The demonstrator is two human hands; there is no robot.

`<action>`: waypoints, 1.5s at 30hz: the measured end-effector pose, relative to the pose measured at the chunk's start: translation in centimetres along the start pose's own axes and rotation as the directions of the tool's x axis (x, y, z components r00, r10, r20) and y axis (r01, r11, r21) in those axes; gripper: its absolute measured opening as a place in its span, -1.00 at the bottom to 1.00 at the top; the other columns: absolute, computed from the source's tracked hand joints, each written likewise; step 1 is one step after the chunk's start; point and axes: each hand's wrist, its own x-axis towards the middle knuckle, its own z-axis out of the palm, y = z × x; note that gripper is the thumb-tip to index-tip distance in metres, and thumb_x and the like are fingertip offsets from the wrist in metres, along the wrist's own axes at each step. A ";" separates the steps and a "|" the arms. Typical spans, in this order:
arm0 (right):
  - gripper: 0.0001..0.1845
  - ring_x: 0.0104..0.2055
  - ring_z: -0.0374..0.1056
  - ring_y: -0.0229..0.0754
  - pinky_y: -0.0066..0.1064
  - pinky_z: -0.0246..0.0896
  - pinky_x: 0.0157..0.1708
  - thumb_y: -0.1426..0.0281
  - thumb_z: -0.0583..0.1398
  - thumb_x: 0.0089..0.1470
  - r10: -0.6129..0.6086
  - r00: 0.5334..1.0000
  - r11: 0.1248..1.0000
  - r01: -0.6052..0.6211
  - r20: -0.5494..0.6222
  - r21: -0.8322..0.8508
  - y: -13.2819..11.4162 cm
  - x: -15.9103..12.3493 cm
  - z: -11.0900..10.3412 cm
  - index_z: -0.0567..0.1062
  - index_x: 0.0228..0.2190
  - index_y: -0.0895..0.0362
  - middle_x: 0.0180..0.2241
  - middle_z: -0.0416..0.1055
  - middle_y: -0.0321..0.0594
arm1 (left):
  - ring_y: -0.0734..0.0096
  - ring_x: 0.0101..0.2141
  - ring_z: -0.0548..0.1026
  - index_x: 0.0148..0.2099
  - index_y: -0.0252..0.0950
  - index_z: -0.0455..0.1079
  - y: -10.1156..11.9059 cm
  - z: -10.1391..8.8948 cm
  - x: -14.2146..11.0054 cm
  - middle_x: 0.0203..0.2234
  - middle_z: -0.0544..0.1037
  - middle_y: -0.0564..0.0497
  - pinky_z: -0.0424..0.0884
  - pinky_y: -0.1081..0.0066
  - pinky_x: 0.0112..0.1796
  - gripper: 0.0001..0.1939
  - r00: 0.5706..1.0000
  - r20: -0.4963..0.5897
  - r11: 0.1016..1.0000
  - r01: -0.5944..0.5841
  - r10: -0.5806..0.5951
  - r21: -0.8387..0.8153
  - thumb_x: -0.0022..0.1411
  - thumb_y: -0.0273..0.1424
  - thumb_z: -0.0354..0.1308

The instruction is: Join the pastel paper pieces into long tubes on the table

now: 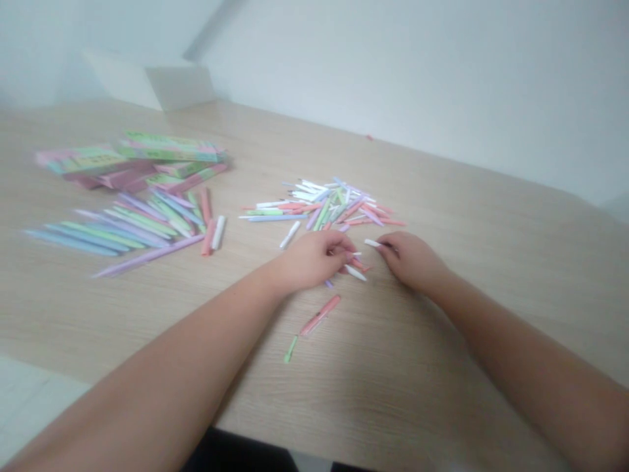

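Note:
My right hand (403, 254) pinches a short white pen part (372, 243) between thumb and fingertips. Just to its left, my left hand (317, 259) is closed, with the end of a thin white pen part (357, 254) showing at its fingertips. Under and beside those fingers are a white pen piece (356, 273) and a red one (361, 265); whether they are gripped or lie on the table is unclear. Beyond both hands spreads a heap of pen parts (327, 202) in white, red, purple, green and blue. Closer to me lie a red pen piece (320, 315) and a small green one (290, 350).
On the left, whole-looking pastel pens (132, 226) lie in a loose row, beside short red and white tubes (219, 233). Behind them several printed boxes (171, 147) are stacked. A white folded card (181, 87) stands near the wall at the back of the wooden table (393, 393).

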 end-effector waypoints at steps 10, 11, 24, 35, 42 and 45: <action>-0.75 -0.17 0.48 -0.08 -0.25 0.33 -0.17 0.20 0.18 0.27 0.156 0.988 0.888 -0.142 0.004 0.437 -4.7 -6.0 -0.1 0.60 -0.14 0.00 -0.19 0.60 -0.25 | 0.36 -0.27 0.52 -0.08 -0.22 0.56 0.1 -0.3 -0.2 -0.29 0.63 0.00 0.38 0.41 -0.26 -0.75 0.992 -0.018 0.958 -0.114 0.123 0.261 0.29 -0.34 0.10; -0.75 -0.17 0.48 -0.08 -0.26 0.33 -0.17 0.20 0.17 0.27 0.162 0.987 0.884 -0.147 0.003 0.445 -4.6 -6.0 0.0 0.60 -0.13 0.00 -0.19 0.60 -0.26 | 0.36 -0.26 0.52 -0.07 -0.22 0.56 0.1 -0.3 -0.3 -0.28 0.63 0.01 0.38 0.40 -0.25 -0.75 0.991 -0.011 0.953 -0.122 0.130 0.279 0.30 -0.34 0.10; -0.75 -0.17 0.49 -0.06 -0.20 0.37 -0.15 0.18 0.19 0.26 0.125 0.992 0.892 -0.120 0.018 0.437 -4.8 -5.9 0.3 0.61 -0.14 -0.04 -0.19 0.61 -0.25 | 0.30 -0.19 0.54 -0.03 -0.18 0.58 0.9 -0.5 -0.6 -0.20 0.65 -0.01 0.37 0.31 -0.15 -0.73 0.979 0.059 0.897 -0.201 0.194 0.395 0.35 -0.32 0.08; -0.69 -0.35 0.45 -0.13 -0.24 0.43 -0.31 0.07 0.20 0.24 0.303 0.948 0.701 -0.155 -0.094 0.696 -5.5 -6.0 -0.8 0.59 -0.21 0.01 -0.32 0.58 -0.19 | 0.47 -0.42 0.45 0.15 -0.24 0.44 1.5 -0.1 -0.8 -0.42 0.56 0.04 0.31 0.44 -0.37 -0.56 0.982 -0.092 0.982 -0.155 0.165 0.107 0.27 -0.19 0.22; -0.71 -0.32 0.51 -0.14 -0.22 0.50 -0.24 0.10 0.24 0.22 0.334 0.940 0.607 -0.155 -0.073 0.780 -5.1 -6.4 -0.2 0.54 -0.16 0.03 -0.19 0.61 -0.15 | 0.45 -0.37 0.46 0.09 -0.25 0.49 1.5 -0.4 -0.8 -0.39 0.57 0.03 0.30 0.44 -0.34 -0.65 0.982 -0.087 0.959 -0.144 0.169 0.242 0.33 -0.23 0.13; -0.70 -0.32 0.53 -0.14 -0.20 0.52 -0.23 0.10 0.25 0.22 0.329 0.941 0.599 -0.141 -0.082 0.788 -5.2 -6.3 -0.3 0.52 -0.14 0.03 -0.18 0.61 -0.14 | 0.43 -0.35 0.48 0.09 -0.25 0.49 1.5 -0.5 -0.7 -0.36 0.58 0.01 0.31 0.43 -0.33 -0.64 0.985 -0.079 0.955 -0.130 0.156 0.268 0.33 -0.23 0.13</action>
